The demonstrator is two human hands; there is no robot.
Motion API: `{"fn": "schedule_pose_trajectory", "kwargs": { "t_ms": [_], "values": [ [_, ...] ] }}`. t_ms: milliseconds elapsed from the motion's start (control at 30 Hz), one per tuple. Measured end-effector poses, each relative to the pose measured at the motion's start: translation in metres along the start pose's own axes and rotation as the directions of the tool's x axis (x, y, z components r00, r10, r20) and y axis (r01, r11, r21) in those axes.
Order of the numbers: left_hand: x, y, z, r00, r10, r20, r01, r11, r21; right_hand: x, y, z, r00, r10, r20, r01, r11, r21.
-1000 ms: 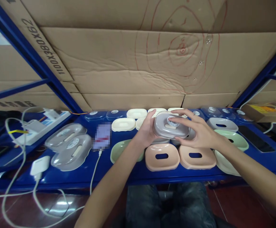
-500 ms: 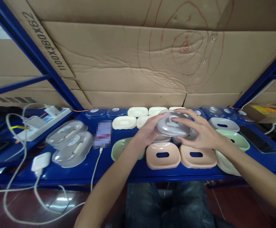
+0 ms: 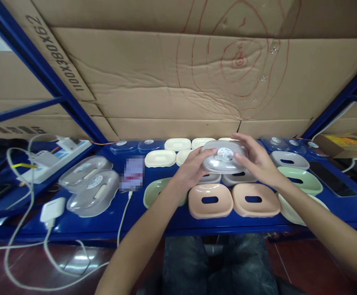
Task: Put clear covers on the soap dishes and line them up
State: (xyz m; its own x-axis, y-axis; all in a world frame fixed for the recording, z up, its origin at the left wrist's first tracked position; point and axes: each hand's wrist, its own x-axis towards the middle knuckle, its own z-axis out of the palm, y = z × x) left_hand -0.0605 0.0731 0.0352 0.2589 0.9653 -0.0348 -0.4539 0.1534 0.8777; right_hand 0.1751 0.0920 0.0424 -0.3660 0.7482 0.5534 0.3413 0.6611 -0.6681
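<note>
Between my hands, above the blue table, is a grey oval soap box with a clear lid (image 3: 224, 157); a round sticker sits on the lid. My left hand (image 3: 193, 164) grips its left end, thumb lying on top of the lid. Around the right end curls my right hand (image 3: 255, 159), thumb on the lid near the sticker and fingers at the far side. Below it are grey trays (image 3: 239, 179), partly covered by the hands and box. Two peach trays with oval slots, one left (image 3: 199, 211) and one right (image 3: 240, 209), lie in front.
Cream trays (image 3: 160, 158) and clear lids (image 3: 123, 146) line the back. Green trays (image 3: 312, 180) lie at both sides. Two lidded grey boxes (image 3: 97, 200) sit left, near a charging phone (image 3: 132, 174), a white earbud case (image 3: 52, 209) and cables. A dark phone (image 3: 333, 180) lies right.
My right hand's fingers have shifted from the top of the lid to its right and far side, uncovering the sticker. The box has stayed nearly in place, held in both hands.
</note>
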Motion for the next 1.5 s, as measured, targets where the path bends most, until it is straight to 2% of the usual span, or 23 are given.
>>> {"fn": "schedule_pose_trajectory", "kwargs": {
  "t_ms": [33, 100, 200, 300, 567, 667, 867, 967, 1100, 1367, 1433, 1500],
  "values": [
    [0.0, 0.0, 0.0, 1.0, 0.007, -0.001, -0.007, 1.0, 0.003, 0.002, 0.002, 0.003, 0.995, 0.095, -0.036, -0.093, 0.994, 0.057],
    [-0.001, 0.0, 0.0, 0.999, 0.039, 0.004, -0.039, 0.999, 0.015, 0.006, 0.003, 0.007, 0.965, 0.262, -0.03, -0.253, 0.952, 0.174],
    [-0.004, 0.002, -0.002, 0.996, 0.079, 0.043, -0.081, 0.996, 0.043, 0.009, -0.002, 0.008, 0.921, 0.387, 0.05, -0.379, 0.859, 0.344],
    [-0.006, 0.003, -0.003, 0.993, 0.085, 0.087, -0.092, 0.993, 0.077, 0.007, -0.007, 0.005, 0.919, 0.39, 0.048, -0.376, 0.835, 0.402],
    [-0.006, 0.001, 0.002, 0.99, 0.127, 0.069, -0.134, 0.985, 0.105, -0.005, -0.009, -0.002, 0.941, 0.339, 0.022, -0.326, 0.881, 0.343],
    [-0.005, 0.0, 0.002, 0.992, 0.103, 0.069, -0.111, 0.987, 0.114, -0.006, -0.01, -0.002, 0.929, 0.369, 0.043, -0.353, 0.842, 0.409],
    [-0.004, -0.001, -0.001, 0.992, 0.069, 0.11, -0.081, 0.991, 0.105, -0.01, -0.012, 0.007, 0.868, 0.485, 0.107, -0.462, 0.709, 0.533],
    [-0.005, -0.001, -0.001, 0.985, 0.106, 0.135, -0.126, 0.98, 0.157, -0.011, -0.013, 0.007, 0.87, 0.479, 0.116, -0.458, 0.697, 0.552],
    [-0.009, 0.001, 0.0, 0.979, 0.165, 0.119, -0.189, 0.957, 0.222, -0.01, -0.017, 0.003, 0.886, 0.458, 0.071, -0.416, 0.719, 0.557],
    [-0.009, 0.0, 0.002, 0.974, 0.172, 0.145, -0.205, 0.945, 0.257, -0.011, -0.025, -0.003, 0.875, 0.48, 0.057, -0.434, 0.727, 0.532],
    [-0.008, -0.002, 0.001, 0.965, 0.228, 0.132, -0.259, 0.915, 0.309, -0.01, -0.024, 0.001, 0.852, 0.522, 0.033, -0.455, 0.71, 0.538],
    [-0.009, -0.002, -0.001, 0.925, 0.346, 0.159, -0.38, 0.815, 0.438, -0.008, -0.023, 0.006, 0.822, 0.569, -0.001, -0.474, 0.686, 0.551]
  ]
}}
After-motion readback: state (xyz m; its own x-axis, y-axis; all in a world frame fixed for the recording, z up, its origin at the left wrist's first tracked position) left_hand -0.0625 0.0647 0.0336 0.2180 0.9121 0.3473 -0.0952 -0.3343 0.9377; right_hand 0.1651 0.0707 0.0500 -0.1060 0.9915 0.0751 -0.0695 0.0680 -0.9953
